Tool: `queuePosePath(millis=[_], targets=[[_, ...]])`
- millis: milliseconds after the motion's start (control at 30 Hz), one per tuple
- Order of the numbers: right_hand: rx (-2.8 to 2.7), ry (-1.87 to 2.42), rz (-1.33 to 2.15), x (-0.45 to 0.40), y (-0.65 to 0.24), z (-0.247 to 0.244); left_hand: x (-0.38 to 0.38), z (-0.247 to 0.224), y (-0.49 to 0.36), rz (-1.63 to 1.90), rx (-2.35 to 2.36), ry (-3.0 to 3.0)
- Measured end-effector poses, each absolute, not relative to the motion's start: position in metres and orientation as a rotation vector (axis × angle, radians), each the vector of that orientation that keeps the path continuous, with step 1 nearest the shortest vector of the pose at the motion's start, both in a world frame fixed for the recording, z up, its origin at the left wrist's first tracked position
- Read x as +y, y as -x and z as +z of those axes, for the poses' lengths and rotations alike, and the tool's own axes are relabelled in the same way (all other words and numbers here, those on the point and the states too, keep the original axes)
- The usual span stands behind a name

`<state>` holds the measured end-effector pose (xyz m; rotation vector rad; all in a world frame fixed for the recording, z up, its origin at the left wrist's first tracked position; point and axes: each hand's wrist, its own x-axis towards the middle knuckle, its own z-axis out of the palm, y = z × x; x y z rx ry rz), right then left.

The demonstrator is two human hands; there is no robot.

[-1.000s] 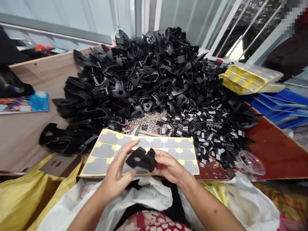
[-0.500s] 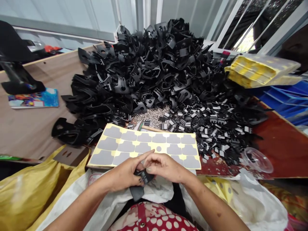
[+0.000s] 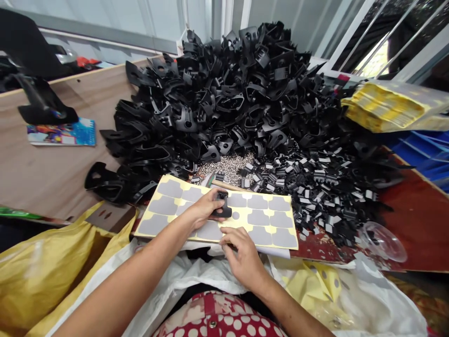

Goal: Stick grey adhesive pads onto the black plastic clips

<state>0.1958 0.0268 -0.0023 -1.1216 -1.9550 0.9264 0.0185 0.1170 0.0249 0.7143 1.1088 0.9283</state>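
Note:
My left hand is closed on a black plastic piece, holding it over a yellow sheet of grey stickers. Whether the piece touches the sheet I cannot tell. Close to the sheet's front edge is my right hand, its fingers loosely bent and the thumb apart, with nothing visible in them. The sheet carries rows of grey shapes and a small grey disc right of the piece. My left hand and the piece hide some of the stickers.
Behind the sheet rises a large heap of black plastic parts. Small metal bits, a hammer and many small black clips lie before it. A clear plastic bowl and a stack of sticker sheets are at right.
My left hand has carried the black plastic piece forward from my lap to over the sticker sheet. My right hand has let go of it and drawn back slightly toward me.

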Motion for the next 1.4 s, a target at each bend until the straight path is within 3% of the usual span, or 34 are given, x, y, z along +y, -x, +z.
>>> queuePosePath(millis=[133, 200, 333, 400, 600, 1133, 1267, 1400], targets=[[-1.788, 0.905, 1.648, 0.024, -0.203, 0.031, 0.124, 0.016, -0.016, 0.938, 1.086, -0.686], [-1.793, 0.806, 1.770, 0.024, -0.205, 0.048, 0.121, 0.017, -0.013, 0.961, 1.046, -0.664], [-1.688, 1.109, 1.097, 0.038, -0.208, 0.053, 0.098, 0.029, -0.011, 1.005, 0.922, -0.603], [-1.583, 1.163, 0.925, 0.051, -0.210, 0.043, 0.080, 0.037, -0.015, 1.019, 0.812, -0.523], [-1.481, 1.145, 1.019, 0.066, -0.205, 0.020, 0.049, 0.044, -0.027, 1.083, 0.683, -0.363], [-1.502, 1.169, 0.998, 0.062, -0.196, 0.018, 0.048, 0.035, -0.022, 1.100, 0.665, -0.359], [-1.590, 1.187, 0.894, 0.060, -0.195, 0.020, 0.047, 0.038, -0.025, 1.093, 0.686, -0.420], [-1.822, 1.142, 0.571, 0.052, -0.193, 0.011, 0.046, 0.027, -0.039, 1.255, 0.942, -0.658]])
